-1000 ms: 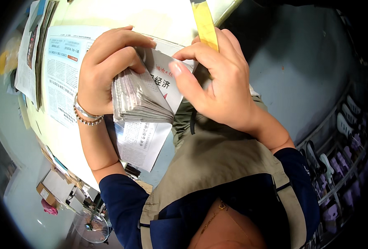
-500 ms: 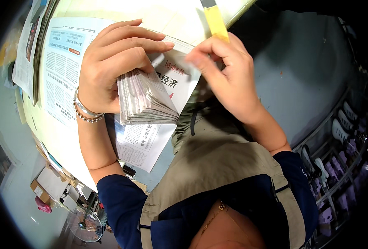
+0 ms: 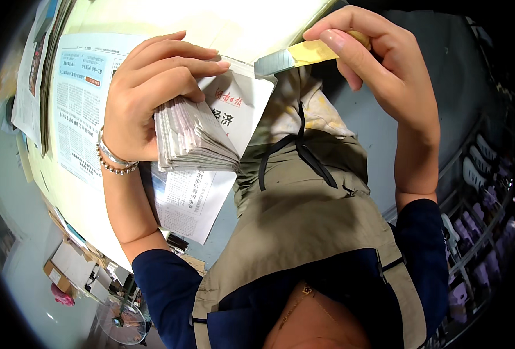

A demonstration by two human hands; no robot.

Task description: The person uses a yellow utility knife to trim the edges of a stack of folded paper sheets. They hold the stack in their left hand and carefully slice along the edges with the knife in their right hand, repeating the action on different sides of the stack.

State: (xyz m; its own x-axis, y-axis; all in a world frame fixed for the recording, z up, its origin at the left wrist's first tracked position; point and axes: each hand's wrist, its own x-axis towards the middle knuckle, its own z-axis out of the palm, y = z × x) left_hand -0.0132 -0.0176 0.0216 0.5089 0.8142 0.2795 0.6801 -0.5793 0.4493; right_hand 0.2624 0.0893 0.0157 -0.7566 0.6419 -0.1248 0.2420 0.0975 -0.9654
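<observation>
My left hand point(image 3: 138, 96) curls over a thick wad of folded newspaper sheets point(image 3: 196, 142), thumb hidden behind it. The wad's layers fan out at its lower edge. Beneath lies a newspaper page point(image 3: 228, 102) with a red heading, its right corner reaching past the table. My right hand point(image 3: 374, 61), raised at the right, pinches the yellow, tape-like handle of a flat blade point(image 3: 275, 62). The blade's grey end points left, at the edge of the page; whether it touches the paper I cannot tell.
More newspaper sheets point(image 3: 83, 87) are spread on the pale table point(image 3: 170, 17), with a paper stack point(image 3: 51, 75) at its far left. The table edge runs near my apron point(image 3: 304, 221). A rack with purple and white pieces point(image 3: 472, 227) stands at the right, a fan point(image 3: 118, 320) at lower left.
My right hand has moved right and up, away from the page corner. The blade has swung from pointing up to pointing left. My left hand keeps its grip on the wad.
</observation>
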